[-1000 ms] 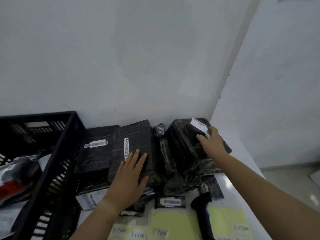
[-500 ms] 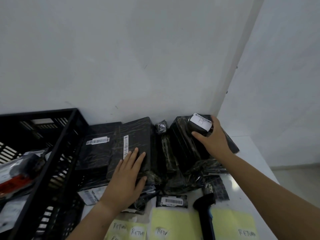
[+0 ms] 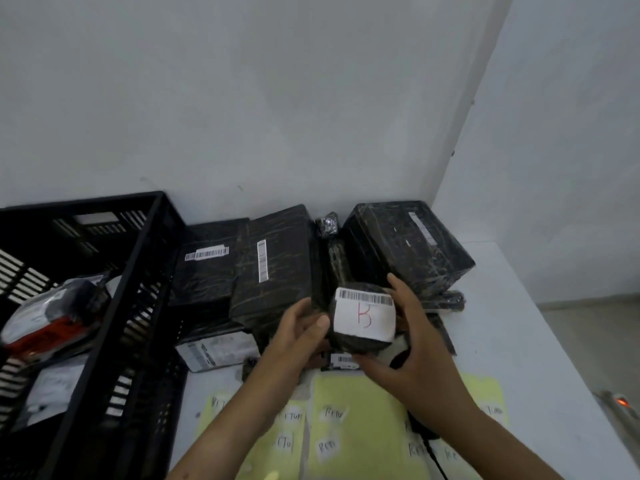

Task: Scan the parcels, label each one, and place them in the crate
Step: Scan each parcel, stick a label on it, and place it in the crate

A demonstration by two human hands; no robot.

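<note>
A small round parcel wrapped in black plastic (image 3: pixel 360 336) is gripped by the left hand (image 3: pixel 298 327) and the right hand (image 3: pixel 412 344), above yellow label sheets (image 3: pixel 363 410) near the desk's (image 3: pixel 519 341) front edge. Its white barcode label (image 3: pixel 365 317) is faced upward, presumably for scanning. The black slatted crate (image 3: pixel 145 271) stands at the left edge.

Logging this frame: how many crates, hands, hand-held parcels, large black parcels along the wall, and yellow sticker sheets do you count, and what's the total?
Crate: 1
Hands, left hand and right hand: 2
Small parcel held by both hands: 1
Large black parcels along the wall: 3
Yellow sticker sheets: 3
Total: 10
</note>
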